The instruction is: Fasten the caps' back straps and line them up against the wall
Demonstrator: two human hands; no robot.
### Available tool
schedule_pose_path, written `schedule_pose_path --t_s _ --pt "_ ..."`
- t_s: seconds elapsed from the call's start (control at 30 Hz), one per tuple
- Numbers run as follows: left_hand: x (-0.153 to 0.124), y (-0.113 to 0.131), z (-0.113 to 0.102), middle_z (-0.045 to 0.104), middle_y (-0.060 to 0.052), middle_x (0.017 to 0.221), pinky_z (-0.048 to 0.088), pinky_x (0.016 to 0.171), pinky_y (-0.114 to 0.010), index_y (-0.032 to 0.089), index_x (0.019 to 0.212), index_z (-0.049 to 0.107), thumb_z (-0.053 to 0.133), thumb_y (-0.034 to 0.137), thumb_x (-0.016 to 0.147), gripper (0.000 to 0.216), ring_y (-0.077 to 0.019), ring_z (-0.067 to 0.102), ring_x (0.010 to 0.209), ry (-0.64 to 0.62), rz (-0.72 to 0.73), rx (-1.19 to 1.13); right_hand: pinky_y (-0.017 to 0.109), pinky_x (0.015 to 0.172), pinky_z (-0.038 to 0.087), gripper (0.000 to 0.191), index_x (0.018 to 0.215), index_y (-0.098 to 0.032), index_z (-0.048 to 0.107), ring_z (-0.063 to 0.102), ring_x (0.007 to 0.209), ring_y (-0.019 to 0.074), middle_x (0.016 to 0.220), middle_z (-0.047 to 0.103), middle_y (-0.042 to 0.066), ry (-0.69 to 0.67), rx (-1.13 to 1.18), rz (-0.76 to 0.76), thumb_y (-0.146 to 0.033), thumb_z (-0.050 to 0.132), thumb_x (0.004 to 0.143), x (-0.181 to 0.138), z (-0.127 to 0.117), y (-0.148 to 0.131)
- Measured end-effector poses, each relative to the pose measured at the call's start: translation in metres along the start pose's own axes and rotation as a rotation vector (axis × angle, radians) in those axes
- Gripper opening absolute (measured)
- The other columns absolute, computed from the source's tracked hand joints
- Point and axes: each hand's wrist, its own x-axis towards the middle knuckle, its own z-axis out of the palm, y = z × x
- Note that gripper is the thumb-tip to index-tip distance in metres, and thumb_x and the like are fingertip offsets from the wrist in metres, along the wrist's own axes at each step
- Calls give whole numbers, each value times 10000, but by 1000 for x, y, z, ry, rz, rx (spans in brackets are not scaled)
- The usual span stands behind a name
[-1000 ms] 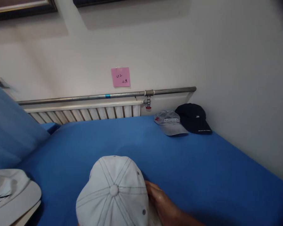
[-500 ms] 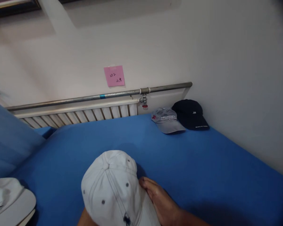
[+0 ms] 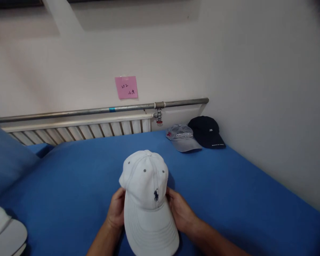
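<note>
far left, low edge: noted a second white cap (image 3: 5,234) lying on the blue sheet (image 3: 242,185), cut off by the frame. above it, logged a blue pillow (image 3: 8,156) propped at the left. along the back wall, recorded a ribbed radiator (image 3: 77,131) under a grey pipe (image 3: 69,113).

centre: observed the left hand (image 3: 116,211) clasped on the left side of the white polo cap (image 3: 146,188), fingers tucked behind the crown. found the cap at the front middle of the bed, crown pointing away, brim pointing back toward the camera, small dark horseman logo facing up. could not tell whether the brim touched the sheet. noted a pink note (image 3: 126,87) stuck on the wall above the pipe. observed the right hand (image 3: 180,213) clasped on the right side in the same way.

judged the step in hand as: cap squared up between both hands, not set down anywhere. judged that any further move would call for an even grip on both sides, to avoid denting the soft crown.

right: logged a red-handled valve (image 3: 159,117) on the pipe, then a grey cap (image 3: 182,137) and a dark cap (image 3: 206,131) side by side in the back corner, seemingly touching.

containers: saw no box, bin or basket. found every loose cap lying straight on the sheet.
</note>
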Motion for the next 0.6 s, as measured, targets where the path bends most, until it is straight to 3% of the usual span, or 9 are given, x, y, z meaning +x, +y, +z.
schedule_pose_path --t_s 0.07,0.17,0.27,0.43,0.6 --pt "0 3 2 762 -84 863 436 1011 -422 123 807 757 558 158 792 202 -269 691 945 36 103 -18 365 820 484 164 733 -161 650 672 826 240 683 706 51 44 73 48 -307 585 770 -1 4 -2" --pt "-2 6 4 767 -63 899 410 1048 -376 141 857 763 543 159 808 226 -217 714 854 -102 194 -39 359 828 472 149 741 -163 651 670 833 235 709 712 50 53 98 61 -296 590 768 0 4 -2" --pt "-5 7 1 763 -64 965 370 1081 -340 152 988 758 503 176 883 277 -202 715 881 -257 123 -26 327 803 460 118 741 -162 655 658 790 211 710 705 34 25 64 38 -268 603 749 1 0 -1" --pt "-15 11 -6 710 -55 1124 297 1126 -347 169 1141 707 448 246 940 337 -237 631 1116 -382 3 8 276 715 428 82 749 -183 654 603 663 150 682 679 -21 -83 66 -44 -190 626 672 -2 -1 -3" --pt "-21 6 7 718 -83 1115 262 1139 -390 185 1168 695 482 403 925 390 -267 557 1215 -449 -95 40 322 807 422 169 790 -196 680 634 795 206 696 691 -3 -128 123 -56 -326 700 683 -4 2 -14"
